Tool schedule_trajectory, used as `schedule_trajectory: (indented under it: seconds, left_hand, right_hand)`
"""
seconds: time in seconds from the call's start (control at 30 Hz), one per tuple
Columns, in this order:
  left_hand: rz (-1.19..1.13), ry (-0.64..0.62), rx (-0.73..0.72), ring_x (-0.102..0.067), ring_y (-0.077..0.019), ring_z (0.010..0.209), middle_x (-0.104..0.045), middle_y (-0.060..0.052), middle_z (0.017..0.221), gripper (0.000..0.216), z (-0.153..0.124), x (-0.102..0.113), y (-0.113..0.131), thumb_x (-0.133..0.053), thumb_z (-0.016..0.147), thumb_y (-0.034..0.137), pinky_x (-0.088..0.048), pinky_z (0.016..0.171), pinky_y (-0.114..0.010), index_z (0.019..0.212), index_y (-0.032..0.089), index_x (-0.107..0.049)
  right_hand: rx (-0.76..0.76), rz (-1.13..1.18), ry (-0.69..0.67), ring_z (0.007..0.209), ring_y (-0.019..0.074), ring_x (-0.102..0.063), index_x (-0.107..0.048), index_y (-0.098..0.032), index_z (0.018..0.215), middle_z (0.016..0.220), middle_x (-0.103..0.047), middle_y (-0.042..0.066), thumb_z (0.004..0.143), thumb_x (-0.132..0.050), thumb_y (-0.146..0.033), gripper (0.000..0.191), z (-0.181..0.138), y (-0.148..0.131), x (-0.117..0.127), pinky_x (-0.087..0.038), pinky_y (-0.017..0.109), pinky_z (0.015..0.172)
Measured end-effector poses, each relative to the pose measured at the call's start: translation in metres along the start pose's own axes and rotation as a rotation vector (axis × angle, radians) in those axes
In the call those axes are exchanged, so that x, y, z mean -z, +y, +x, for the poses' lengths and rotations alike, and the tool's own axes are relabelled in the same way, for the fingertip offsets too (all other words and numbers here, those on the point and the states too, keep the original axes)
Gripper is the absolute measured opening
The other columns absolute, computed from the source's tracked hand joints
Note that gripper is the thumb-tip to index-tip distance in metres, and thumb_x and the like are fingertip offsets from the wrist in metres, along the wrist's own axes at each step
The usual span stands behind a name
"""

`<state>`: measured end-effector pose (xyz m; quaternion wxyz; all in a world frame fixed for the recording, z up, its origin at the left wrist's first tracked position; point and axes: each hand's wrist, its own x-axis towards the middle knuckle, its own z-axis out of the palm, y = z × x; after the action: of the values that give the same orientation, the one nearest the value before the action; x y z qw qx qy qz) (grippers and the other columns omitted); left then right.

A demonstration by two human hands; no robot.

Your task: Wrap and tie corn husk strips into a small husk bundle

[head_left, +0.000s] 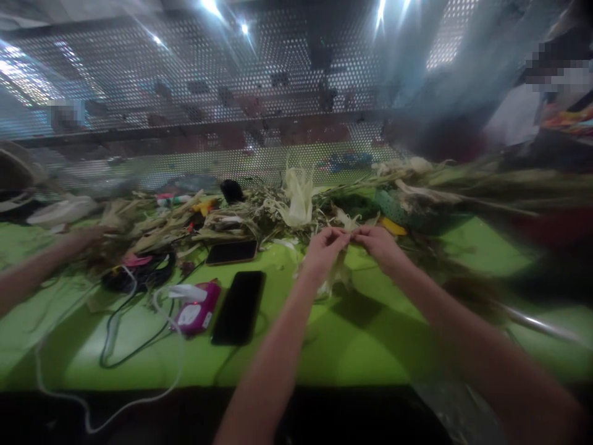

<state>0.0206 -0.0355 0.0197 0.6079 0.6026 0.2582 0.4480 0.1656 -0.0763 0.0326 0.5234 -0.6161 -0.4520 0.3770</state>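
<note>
My left hand (325, 248) and my right hand (378, 243) meet fingertip to fingertip over the green table. Both pinch a pale dried corn husk (345, 217), its frayed end sticking up past my fingers. Below my left hand hangs more pale husk, partly hidden by the hand and wrist. Just beyond my hands stands a larger corn husk piece (298, 199), its strips spread upward like petals. Dry stalks and husk scraps lie around its base.
A black phone (238, 308), a second phone (231, 252) and a pink power strip (200, 307) with a white cable (180, 364) lie left of my arms. Another person's arm (50, 262) reaches in from the left. A perforated metal screen (194, 80) rises behind the plant heap.
</note>
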Motion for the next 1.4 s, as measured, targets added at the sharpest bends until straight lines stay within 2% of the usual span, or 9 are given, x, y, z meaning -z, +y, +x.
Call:
schedule_trajectory:
  seconds: [0.1, 0.27, 0.43, 0.6, 0.73, 0.83, 0.93, 1.23, 1.4]
  left_hand:
    - [-0.071, 0.017, 0.076, -0.055, -0.0094, 0.069, -0.064, -0.001, 0.078, 0.02, 0.001, -0.002, -0.003, -0.066, 0.081, 0.036, -0.046, 0.072, -0.024, 0.077, 0.017, -0.06]
    - [0.069, 0.069, 0.06, -0.06, -0.0127, 0.076, -0.066, -0.003, 0.08, 0.01, 0.008, 0.005, -0.014, -0.06, 0.085, 0.026, -0.047, 0.078, -0.027, 0.082, 0.017, -0.062]
    - [0.297, 0.004, -0.046, -0.062, -0.0146, 0.082, -0.07, -0.005, 0.089, 0.011, 0.01, 0.007, -0.021, -0.059, 0.08, 0.013, -0.048, 0.081, -0.028, 0.088, 0.016, -0.065]
    - [0.485, -0.007, -0.149, -0.06, -0.0154, 0.077, -0.07, -0.004, 0.086, 0.008, 0.009, 0.008, -0.026, -0.062, 0.079, 0.017, -0.046, 0.075, -0.028, 0.085, 0.017, -0.067]
    - [0.444, -0.027, -0.169, -0.058, -0.0144, 0.075, -0.069, -0.003, 0.084, 0.01, 0.01, 0.009, -0.032, -0.059, 0.084, 0.024, -0.044, 0.071, -0.026, 0.084, 0.016, -0.065]
    - [0.478, -0.041, -0.164, -0.057, -0.014, 0.074, -0.068, -0.002, 0.082, 0.007, 0.012, 0.009, -0.034, -0.059, 0.081, 0.021, -0.043, 0.071, -0.026, 0.082, 0.016, -0.064]
    - [0.466, -0.057, -0.152, -0.057, -0.0141, 0.075, -0.068, -0.002, 0.082, 0.007, 0.012, 0.008, -0.033, -0.058, 0.078, 0.016, -0.043, 0.071, -0.025, 0.083, 0.017, -0.064]
    - [0.384, -0.061, -0.098, -0.055, -0.0131, 0.076, -0.065, 0.0, 0.081, 0.008, 0.01, 0.007, -0.03, -0.058, 0.077, 0.016, -0.043, 0.072, -0.024, 0.083, 0.017, -0.063]
    - [0.246, 0.01, 0.006, -0.053, -0.0118, 0.073, -0.062, 0.0, 0.079, 0.009, 0.011, 0.007, -0.031, -0.061, 0.075, 0.016, -0.043, 0.071, -0.024, 0.084, 0.017, -0.06]
  right_hand:
    - [-0.014, -0.049, -0.043, 0.049, 0.007, -0.031, -0.063, -0.015, 0.064, 0.051, -0.047, -0.005, 0.054, -0.077, -0.064, 0.052, 0.0, -0.001, -0.001, -0.02, 0.024, 0.047]
    - [0.02, -0.24, -0.091, 0.048, 0.0073, -0.03, -0.064, -0.016, 0.062, 0.048, -0.042, -0.006, 0.055, -0.077, -0.067, 0.053, 0.005, -0.001, 0.012, -0.021, 0.024, 0.047]
    - [0.14, -0.287, -0.089, 0.049, 0.0083, -0.033, -0.066, -0.015, 0.064, 0.05, -0.045, -0.004, 0.062, -0.075, -0.063, 0.049, 0.008, 0.005, 0.02, -0.022, 0.024, 0.047]
    - [0.271, -0.29, -0.163, 0.053, 0.0102, -0.041, -0.071, -0.016, 0.071, 0.057, -0.052, -0.002, 0.073, -0.07, -0.053, 0.037, 0.0, 0.0, 0.018, -0.03, 0.024, 0.049]
    - [0.406, -0.332, -0.115, 0.065, 0.0148, -0.054, -0.073, -0.018, 0.072, 0.071, -0.064, 0.003, 0.084, -0.062, -0.048, 0.034, -0.001, -0.003, 0.019, -0.041, 0.026, 0.06]
    - [0.463, -0.356, -0.013, 0.072, 0.0169, -0.06, -0.075, -0.02, 0.089, 0.082, -0.07, 0.004, 0.083, -0.064, -0.037, 0.021, 0.003, 0.002, 0.021, -0.044, 0.027, 0.066]
    - [0.543, -0.418, -0.01, 0.082, 0.0198, -0.065, -0.075, -0.022, 0.102, 0.095, -0.073, 0.005, 0.082, -0.064, -0.026, 0.022, 0.007, 0.009, 0.022, -0.048, 0.029, 0.074]
    - [0.674, -0.7, 0.034, 0.087, 0.0222, -0.067, -0.075, -0.022, 0.095, 0.094, -0.074, 0.007, 0.085, -0.06, -0.019, 0.017, 0.008, 0.016, 0.019, -0.047, 0.031, 0.077]
    - [0.635, -0.79, 0.071, 0.082, 0.0216, -0.064, -0.071, -0.02, 0.09, 0.093, -0.071, 0.008, 0.088, -0.058, -0.022, 0.014, 0.006, 0.015, 0.017, -0.044, 0.03, 0.071]
